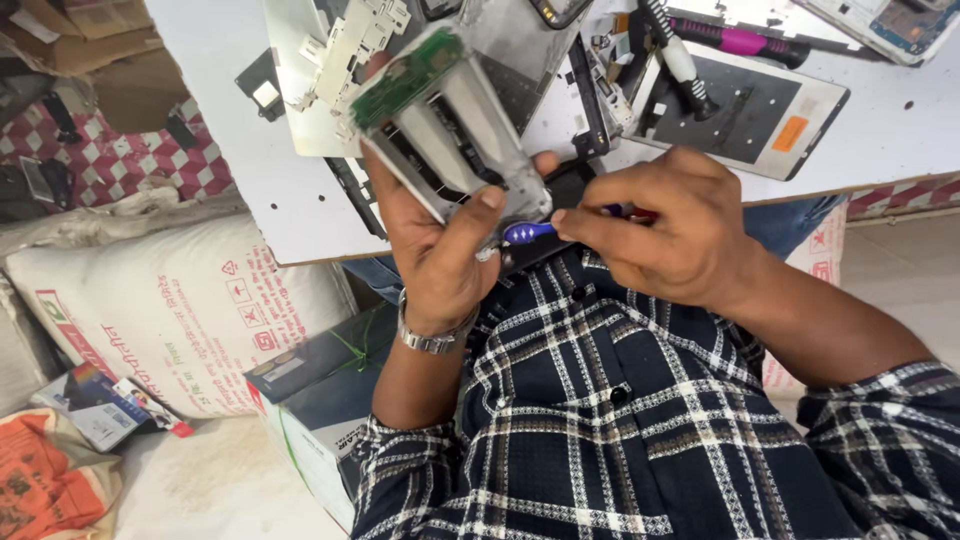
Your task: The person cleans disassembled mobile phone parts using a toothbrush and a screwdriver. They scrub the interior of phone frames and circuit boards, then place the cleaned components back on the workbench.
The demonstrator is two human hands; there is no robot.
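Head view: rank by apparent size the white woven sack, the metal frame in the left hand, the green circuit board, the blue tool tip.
1. White woven sack
2. Silver metal frame, though nearer the camera
3. Green circuit board
4. Blue tool tip

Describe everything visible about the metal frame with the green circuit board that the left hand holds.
The metal frame is a flat, silvery-grey chassis carrying two long pale cylindrical cells side by side and a green circuit board across its far end. It is tilted, held above the white table. The left hand grips its lower end, thumb on top. The right hand puts a blue-handled tool at its lower corner.
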